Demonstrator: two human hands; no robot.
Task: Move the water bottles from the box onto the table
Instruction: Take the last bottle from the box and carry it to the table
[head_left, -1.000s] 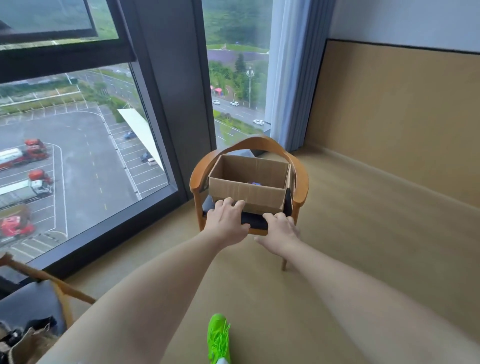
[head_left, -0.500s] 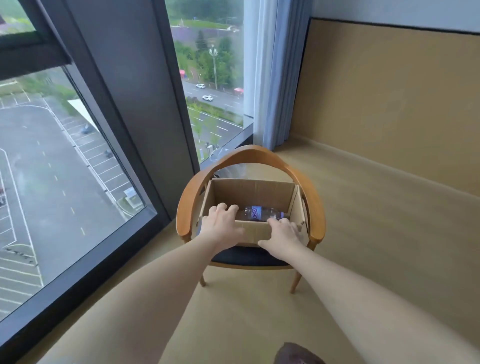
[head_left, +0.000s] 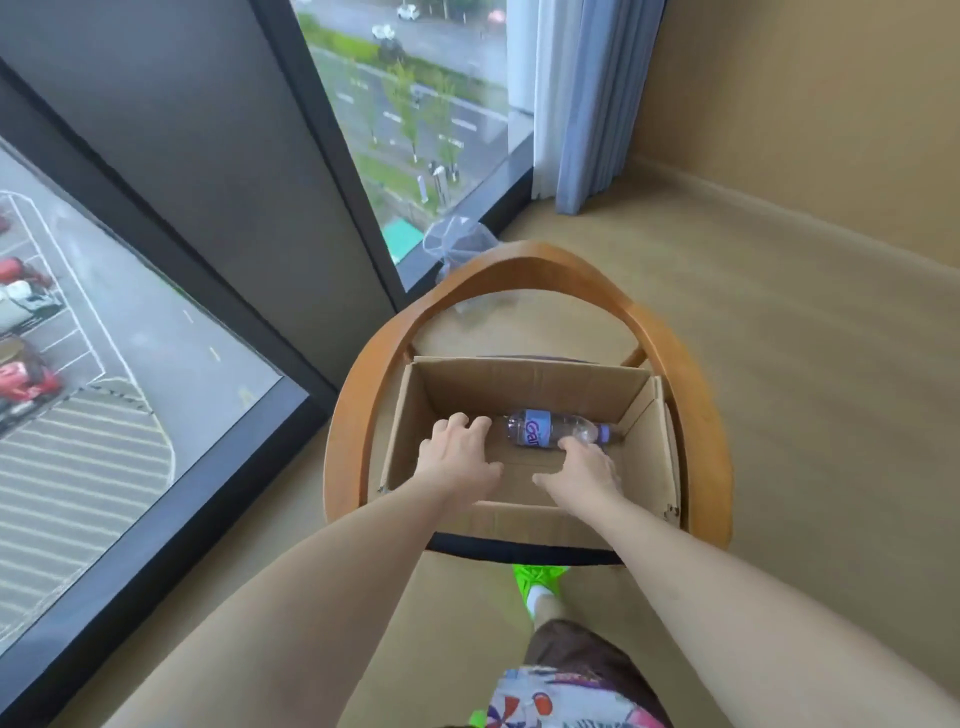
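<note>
Half a second ago my hands rested on the near wall of the box; now both reach inside. The water bottle lies on its side on the box floor, just past my fingertips. My right hand touches its neck end, fingers relaxed; my left hand spreads loosely beside its base.

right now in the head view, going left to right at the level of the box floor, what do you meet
window glass → left arm of the wooden chair → left box wall → left hand → water bottle → right box wall → right arm of the chair → bare floor
</note>
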